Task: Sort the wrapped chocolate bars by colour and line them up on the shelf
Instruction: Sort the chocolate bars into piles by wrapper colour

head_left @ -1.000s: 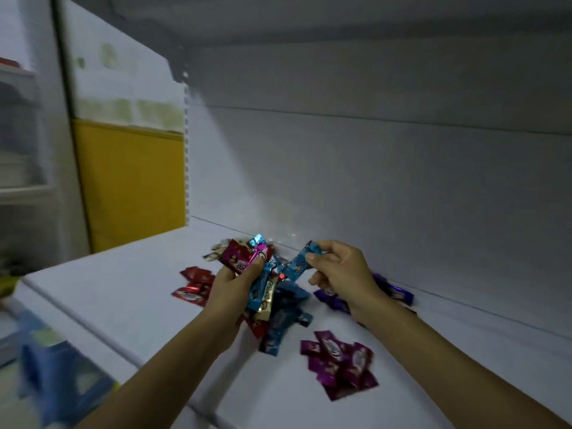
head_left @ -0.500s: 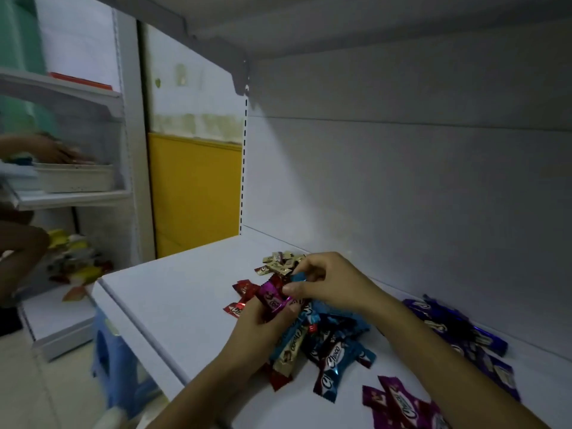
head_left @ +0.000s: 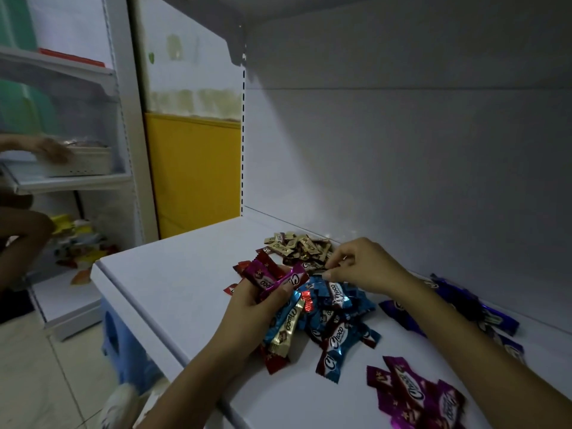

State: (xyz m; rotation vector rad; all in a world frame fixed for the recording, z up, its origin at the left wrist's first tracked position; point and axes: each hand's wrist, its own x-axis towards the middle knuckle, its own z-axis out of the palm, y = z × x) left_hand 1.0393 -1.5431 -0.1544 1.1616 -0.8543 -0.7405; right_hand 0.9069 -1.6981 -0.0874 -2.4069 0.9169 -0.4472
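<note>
Nearest the viewer, a magenta group point(head_left: 414, 394) lies on the shelf point(head_left: 173, 274), well to the near side of both hands. Next, the left hand point(head_left: 247, 308) grasps a mixed bunch point(head_left: 280, 281), fingers curled round it. Magenta bars sit on top and blue, gold and red ones hang below, their long axes running roughly away from the viewer. A blue heap point(head_left: 334, 317) lies directly under and between the two hands. Beyond it, the right hand point(head_left: 365, 267) is curled, its fingertips point(head_left: 335, 274) drawn together at the near edge of the gold heap point(head_left: 297, 247). Whether they pinch a bar cannot be told. The gold heap extends onward from those fingertips toward the back wall. The right hand is the nearer one to it, so the next placement probably falls to that hand. A violet row point(head_left: 464, 301) lies behind the right wrist.
</note>
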